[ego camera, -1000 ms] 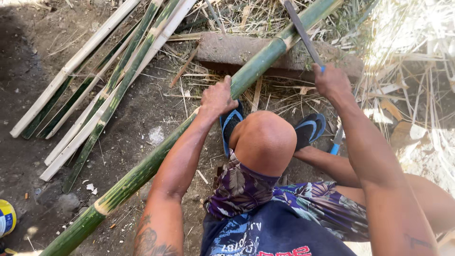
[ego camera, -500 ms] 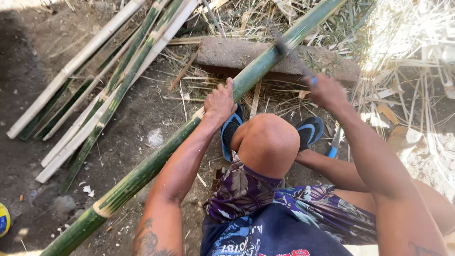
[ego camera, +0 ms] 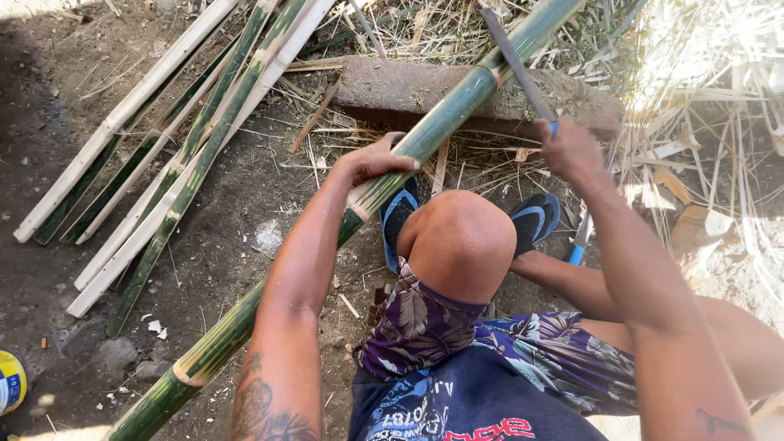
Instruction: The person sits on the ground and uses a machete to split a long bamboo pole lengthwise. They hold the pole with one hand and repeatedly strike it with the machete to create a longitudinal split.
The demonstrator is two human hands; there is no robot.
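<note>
A long green bamboo pole (ego camera: 445, 118) runs diagonally from the lower left to the upper right and rests on a wooden block (ego camera: 392, 86). My left hand (ego camera: 376, 159) grips the pole just in front of my raised knee. My right hand (ego camera: 567, 147) holds a long dark blade (ego camera: 514, 61) by its blue handle, lifted above the pole near the block. My feet in blue flip-flops (ego camera: 396, 216) sit on the ground under the pole.
Several split bamboo strips (ego camera: 175, 139) lie in a bundle on the dirt at the left. Dry leaves and shavings (ego camera: 710, 122) cover the ground at the right. A yellow and blue round object (ego camera: 10, 382) sits at the lower left edge.
My right hand brought the blade down onto the pole half a second ago and has raised it again. My left hand stays on the pole.
</note>
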